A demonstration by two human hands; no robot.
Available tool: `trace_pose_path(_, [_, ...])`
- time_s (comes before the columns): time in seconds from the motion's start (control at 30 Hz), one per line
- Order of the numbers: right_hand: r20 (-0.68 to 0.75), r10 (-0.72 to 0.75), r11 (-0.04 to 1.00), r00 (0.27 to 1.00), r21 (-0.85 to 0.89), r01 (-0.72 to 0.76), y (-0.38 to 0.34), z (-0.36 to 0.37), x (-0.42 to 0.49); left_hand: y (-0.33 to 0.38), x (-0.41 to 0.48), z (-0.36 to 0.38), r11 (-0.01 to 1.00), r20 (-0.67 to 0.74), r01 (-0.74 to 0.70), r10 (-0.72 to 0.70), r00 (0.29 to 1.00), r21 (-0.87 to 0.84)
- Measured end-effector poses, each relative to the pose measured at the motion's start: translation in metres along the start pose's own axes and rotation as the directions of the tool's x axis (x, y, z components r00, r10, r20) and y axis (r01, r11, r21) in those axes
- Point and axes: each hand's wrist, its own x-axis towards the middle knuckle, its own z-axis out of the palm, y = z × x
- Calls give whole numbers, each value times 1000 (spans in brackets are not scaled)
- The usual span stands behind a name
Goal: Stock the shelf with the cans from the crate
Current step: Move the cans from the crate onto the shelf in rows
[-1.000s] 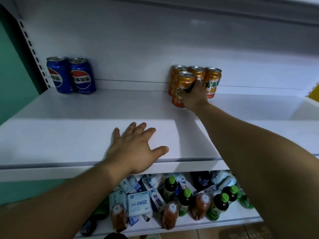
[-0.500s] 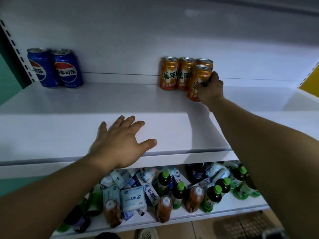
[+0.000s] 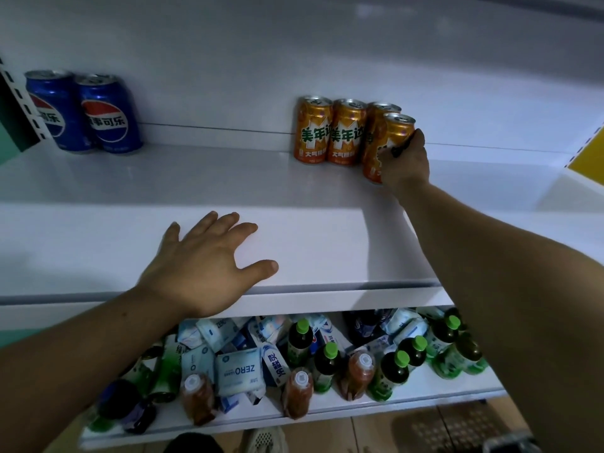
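Note:
My right hand [image 3: 405,161] grips an orange can [image 3: 394,135] on the white shelf [image 3: 228,178], in front of the rightmost of three orange cans [image 3: 330,132] lined up against the back wall. The held can stands on or just above the shelf; I cannot tell which. My left hand [image 3: 202,266] rests flat with spread fingers on the shelf's front edge. Two blue cola cans [image 3: 85,112] stand at the far left of the same shelf. The crate is out of view.
The lower shelf [image 3: 327,410] holds green-capped bottles [image 3: 302,341], orange-brown bottles [image 3: 297,393] and white tissue packs [image 3: 238,371] in a jumble. A yellow panel [image 3: 588,158] sits at the right end. A shoe [image 3: 264,441] shows on the tiled floor.
My right hand has carried the orange can from the left end of the orange row to its right end. The camera view has shifted right; my left hand stays on the shelf edge.

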Motion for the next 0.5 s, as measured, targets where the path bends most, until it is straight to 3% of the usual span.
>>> trace_pose_path(0.17, [19,4,1000,1000,2,-4,1,-2,-1,0,2,2,1000,-5,-2,2,1000,7])
trace_pose_path(0.5, [37,14,987,999,-163,-8,0,-17,-1,-1,0,1,1000,-11,-9,9,1000,-8])
